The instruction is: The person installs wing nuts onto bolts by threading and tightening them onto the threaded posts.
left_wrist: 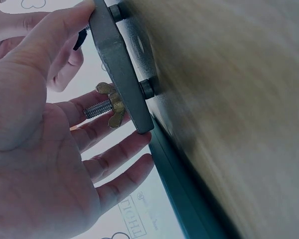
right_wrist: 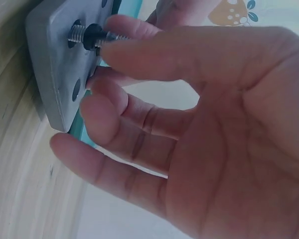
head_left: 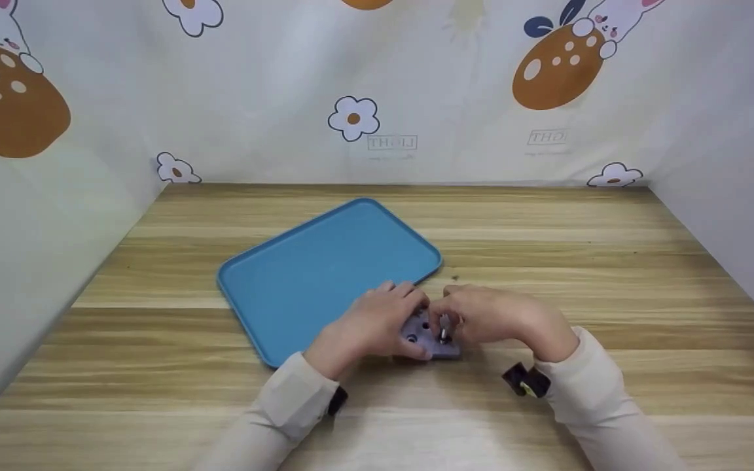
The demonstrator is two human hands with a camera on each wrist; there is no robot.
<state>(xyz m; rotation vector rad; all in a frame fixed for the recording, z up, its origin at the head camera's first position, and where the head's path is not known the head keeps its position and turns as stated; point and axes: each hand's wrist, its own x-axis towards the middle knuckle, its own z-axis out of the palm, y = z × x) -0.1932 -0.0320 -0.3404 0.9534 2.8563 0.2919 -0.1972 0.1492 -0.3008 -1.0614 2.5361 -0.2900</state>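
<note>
My left hand (head_left: 377,320) grips a thick grey metal plate (head_left: 441,350) by its edges, thumb on the near side and fingers on the far side. My right hand (head_left: 491,315) pinches at a black wing nut (right_wrist: 93,37) on an upright threaded bolt (right_wrist: 75,35), between thumb and index finger. In the right wrist view the nut sits a little off the plate's face, with thread showing between. A brass wing nut (left_wrist: 117,103) is on another bolt (left_wrist: 97,109), close against the plate. Dark bolt heads (left_wrist: 147,88) stick out underneath. Several round holes (right_wrist: 76,90) pierce the plate.
A blue tray (head_left: 324,261) lies at an angle on the wood-grain table (head_left: 580,261), its right edge close to the plate and my left hand. A patterned curtain (head_left: 272,98) stands behind and at both sides. Dark wrist devices (head_left: 525,381) hang beneath my sleeves.
</note>
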